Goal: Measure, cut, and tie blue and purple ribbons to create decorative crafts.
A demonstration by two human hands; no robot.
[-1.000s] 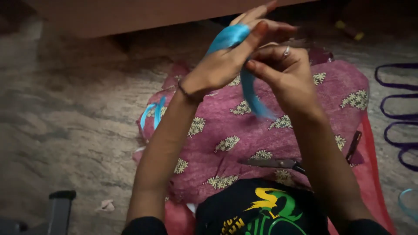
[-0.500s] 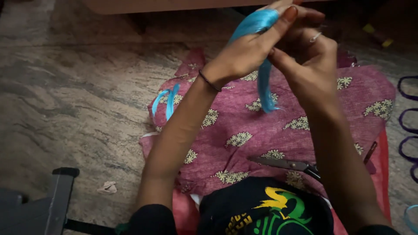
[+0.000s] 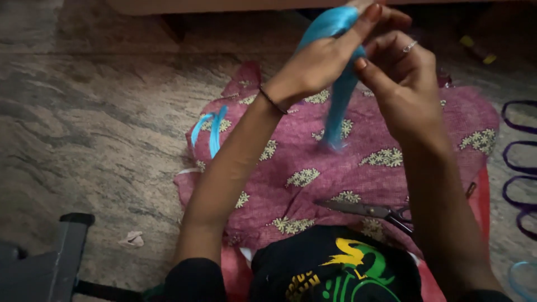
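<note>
My left hand (image 3: 319, 64) and my right hand (image 3: 405, 84) are raised together near the top of the view, both pinching a bright blue ribbon (image 3: 338, 106). The ribbon wraps over my left fingers and its loose end hangs down between the hands, above a pink cloth with pale flower prints (image 3: 313, 173). My right hand wears a ring. A thin bracelet circles my left wrist. Scissors (image 3: 372, 211) lie on the cloth below my right forearm.
A second piece of blue ribbon (image 3: 210, 128) lies at the cloth's left edge. Purple loops (image 3: 520, 168) lie on the stone floor at the right. A dark grey object (image 3: 50, 263) sits bottom left, with a scrap of paper (image 3: 133, 239) beside it.
The view has shifted so the hands sit higher and further right. Both hands still grip the blue ribbon, whose hanging end has swung slightly.
</note>
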